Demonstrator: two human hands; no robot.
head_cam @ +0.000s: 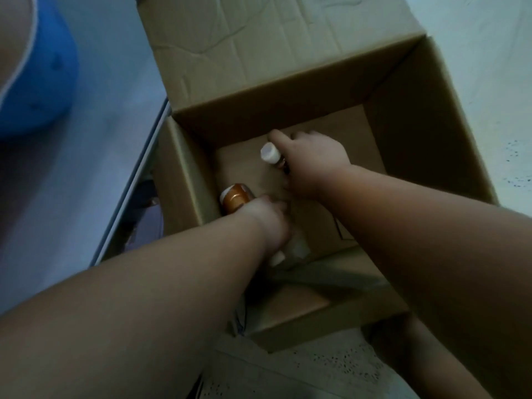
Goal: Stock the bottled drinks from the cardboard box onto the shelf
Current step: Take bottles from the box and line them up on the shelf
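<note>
An open cardboard box (417,133) stands on the floor below me, and both my arms reach down into it. My right hand (313,162) is wrapped around a bottle with a white cap (270,152), its body mostly hidden by my fingers. My left hand (270,220) is closed over a bottle with an orange-brown label (234,197) lying against the box's left wall. Another white cap (277,258) pokes out under my left hand. The shelf is not in view.
The box's far flap (259,44) lies open and flat behind it. A blue rounded object (37,82) sits at the upper left. A pale board edge (135,182) runs along the box's left side. Speckled light floor (331,367) surrounds the box.
</note>
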